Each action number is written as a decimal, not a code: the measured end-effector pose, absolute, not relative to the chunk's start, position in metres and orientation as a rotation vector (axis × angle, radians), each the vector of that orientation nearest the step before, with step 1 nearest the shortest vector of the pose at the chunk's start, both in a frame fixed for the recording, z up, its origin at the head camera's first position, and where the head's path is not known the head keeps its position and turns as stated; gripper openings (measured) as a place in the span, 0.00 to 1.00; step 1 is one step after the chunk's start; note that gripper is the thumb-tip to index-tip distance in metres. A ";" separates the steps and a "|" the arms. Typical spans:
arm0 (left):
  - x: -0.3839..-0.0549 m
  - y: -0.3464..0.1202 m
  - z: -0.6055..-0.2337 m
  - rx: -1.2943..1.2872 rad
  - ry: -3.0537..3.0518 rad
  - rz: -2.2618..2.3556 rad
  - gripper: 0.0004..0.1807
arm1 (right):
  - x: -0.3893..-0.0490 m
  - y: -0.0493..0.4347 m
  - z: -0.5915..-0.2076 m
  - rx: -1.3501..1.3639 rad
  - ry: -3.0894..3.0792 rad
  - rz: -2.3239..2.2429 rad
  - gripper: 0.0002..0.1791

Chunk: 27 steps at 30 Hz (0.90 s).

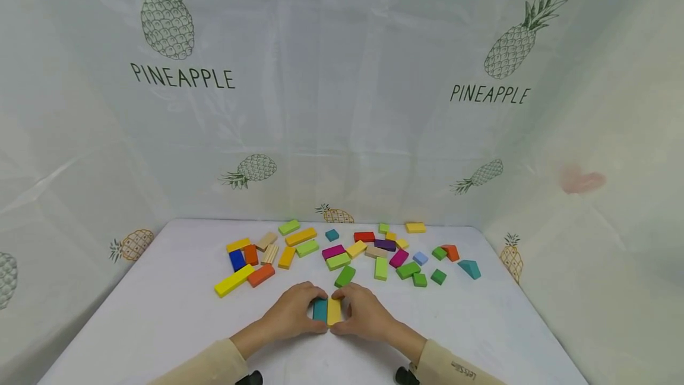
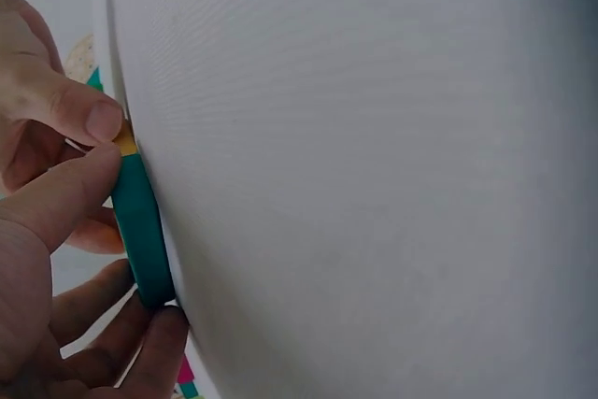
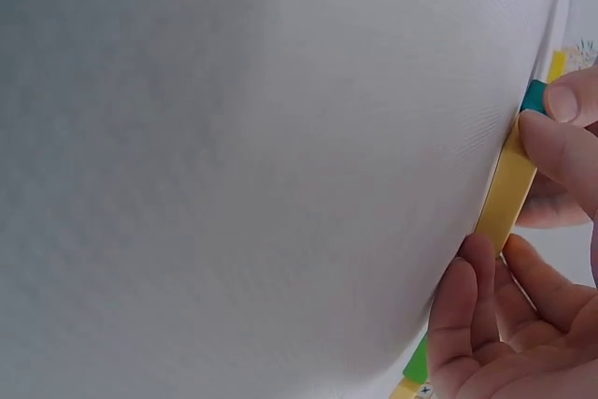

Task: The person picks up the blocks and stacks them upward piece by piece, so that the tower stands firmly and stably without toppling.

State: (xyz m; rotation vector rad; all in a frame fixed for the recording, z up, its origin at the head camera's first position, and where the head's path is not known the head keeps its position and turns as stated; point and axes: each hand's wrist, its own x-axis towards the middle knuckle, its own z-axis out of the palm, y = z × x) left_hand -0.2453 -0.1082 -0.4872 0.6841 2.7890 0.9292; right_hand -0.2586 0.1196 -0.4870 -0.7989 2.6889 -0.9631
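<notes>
The left hand [image 1: 294, 312] pinches a teal block [image 1: 320, 310], the right hand [image 1: 366, 314] a yellow block [image 1: 333, 312], touching side by side on the table [image 1: 481, 331], its side edges well apart from them. Just ahead lies a green block [image 1: 345, 276]; scattered blocks [image 1: 380, 268] crowd the way toward the hanging cloth [image 1: 342, 94].

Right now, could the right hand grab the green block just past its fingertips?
Probably not yet: the right hand holds the yellow block. Once it lets go, nothing seems to lie between it and the green block.
</notes>
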 end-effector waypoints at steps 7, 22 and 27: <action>-0.245 -0.106 -0.488 0.702 2.826 0.880 0.31 | -0.262 0.134 -0.475 -0.826 2.610 -0.959 0.35; -0.250 -0.109 -0.488 0.734 2.853 0.731 0.31 | -0.308 0.142 -0.477 -0.663 2.801 -0.893 0.39; -0.248 -0.104 -0.482 0.721 2.852 0.719 0.31 | -0.316 0.136 -0.479 -0.631 2.829 -0.847 0.40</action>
